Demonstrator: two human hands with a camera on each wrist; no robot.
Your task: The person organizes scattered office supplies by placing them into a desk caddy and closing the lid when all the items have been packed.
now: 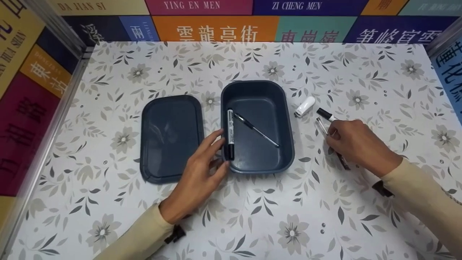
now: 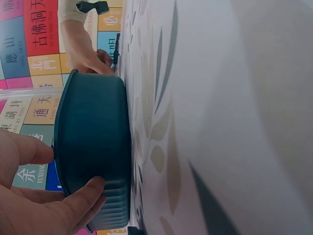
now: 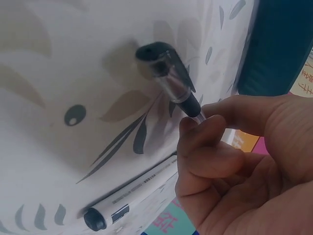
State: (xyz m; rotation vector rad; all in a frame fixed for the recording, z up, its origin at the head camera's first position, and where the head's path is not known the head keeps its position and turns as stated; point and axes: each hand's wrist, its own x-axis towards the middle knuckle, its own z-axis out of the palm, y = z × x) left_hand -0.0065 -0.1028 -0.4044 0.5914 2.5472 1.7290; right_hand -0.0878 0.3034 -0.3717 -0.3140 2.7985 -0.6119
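My right hand [image 1: 352, 139] pinches a clear pen [image 3: 171, 81] with a dark clipped end, just above the table. Beside it lies a white marker [image 3: 134, 196] with a black cap [image 1: 324, 113], partly hidden by the hand in the head view. Left of that hand stands an open dark blue box [image 1: 260, 159]. Within the box are another black-and-white marker [image 1: 231, 133], along its left wall, and a clear pen with a black grip [image 1: 257, 130], lying slantwise. My left hand [image 1: 198, 173] touches the box's left side with extended fingers [image 2: 83, 200].
Flat on the flower-patterned table [image 1: 252, 220], left of the box, lies its dark blue lid [image 1: 171, 137], with the left hand over its lower right corner. A small white object [image 1: 306, 105] with a dark end sits right of the box. Colourful lettered panels [image 1: 216, 29] border the table.
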